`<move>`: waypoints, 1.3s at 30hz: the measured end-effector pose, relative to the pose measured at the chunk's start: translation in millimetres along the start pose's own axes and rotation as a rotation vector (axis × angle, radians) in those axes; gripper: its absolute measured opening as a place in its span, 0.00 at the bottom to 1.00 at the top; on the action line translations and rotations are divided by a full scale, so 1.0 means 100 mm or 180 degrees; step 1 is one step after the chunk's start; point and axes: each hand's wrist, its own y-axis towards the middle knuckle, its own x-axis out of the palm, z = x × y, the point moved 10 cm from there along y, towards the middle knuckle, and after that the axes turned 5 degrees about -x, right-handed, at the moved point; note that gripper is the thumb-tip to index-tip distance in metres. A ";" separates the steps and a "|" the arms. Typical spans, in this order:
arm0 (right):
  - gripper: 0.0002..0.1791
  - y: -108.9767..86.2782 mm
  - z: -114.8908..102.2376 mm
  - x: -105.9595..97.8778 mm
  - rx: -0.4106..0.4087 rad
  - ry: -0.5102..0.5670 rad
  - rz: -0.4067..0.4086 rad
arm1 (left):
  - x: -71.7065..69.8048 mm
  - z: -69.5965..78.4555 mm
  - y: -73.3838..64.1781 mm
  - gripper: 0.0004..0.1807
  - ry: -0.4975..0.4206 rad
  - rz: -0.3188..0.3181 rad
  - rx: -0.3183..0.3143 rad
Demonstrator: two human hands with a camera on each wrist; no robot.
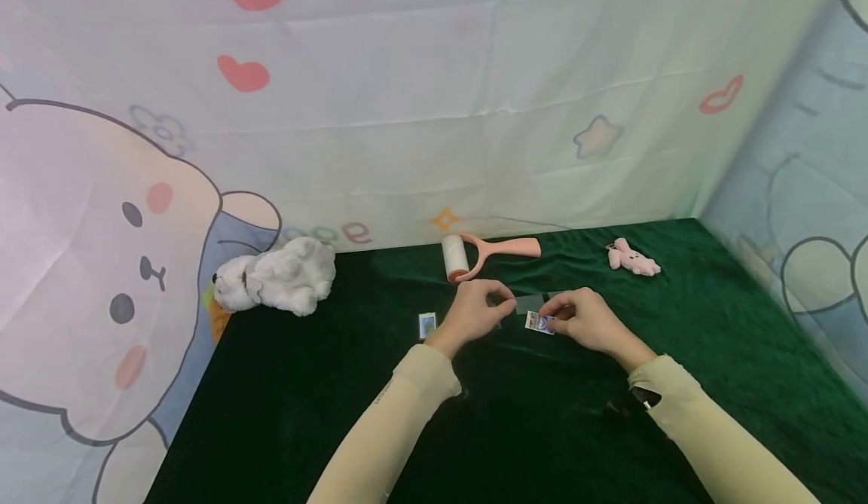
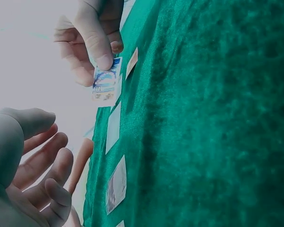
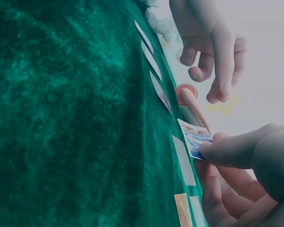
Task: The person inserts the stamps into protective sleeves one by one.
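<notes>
My right hand (image 1: 588,322) pinches a small blue-and-white printed postage stamp (image 1: 536,322) between thumb and fingers, just above the cloth. In the right wrist view the stamp (image 3: 195,138) is tilted, with the thumb over one end. To its left, my left hand (image 1: 475,312) hovers with loosely bent fingers and holds nothing. A translucent rectangular piece (image 1: 529,303) lies flat between the hands. Another bluish stamp (image 1: 427,325) with a white border rests beside the left wrist. An orange-toned stamp (image 3: 182,210) lies near the right hand.
Dark green velvety cloth (image 1: 305,413) covers the table. A lint roller (image 1: 498,248) with a pink handle lies behind the hands. At the left sits a white plush dog (image 1: 285,274); a small pink plush toy (image 1: 632,257) lies at the back right. A printed curtain (image 1: 407,112) hangs behind.
</notes>
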 end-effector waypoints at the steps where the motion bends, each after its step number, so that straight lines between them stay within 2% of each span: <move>1: 0.09 0.00 0.01 -0.01 0.0004 0.0015 0.0014 | 0.01 -0.01 0.01 0.07 0.0007 -0.0006 0.0002; 11: 0.06 -0.01 0.03 -0.12 0.0061 0.0033 0.0202 | 0.06 0.06 0.16 0.07 0.0258 0.0053 -0.0071; 16: 0.06 0.01 0.04 -0.16 0.0044 0.0067 0.0212 | 0.10 0.07 0.24 0.08 0.0406 0.0088 -0.0185; 24: 0.06 -0.01 0.07 -0.16 0.0169 0.0212 0.0188 | 0.25 -0.04 0.31 0.12 0.0673 0.0048 -0.0527; 34: 0.07 -0.04 0.08 -0.23 0.0148 0.0213 0.0248 | 0.41 -0.09 0.39 0.13 0.1031 0.0009 -0.0608; 39: 0.06 -0.04 0.10 -0.24 0.0143 0.0219 0.0243 | 0.43 -0.10 0.41 0.14 0.1149 0.0037 -0.0649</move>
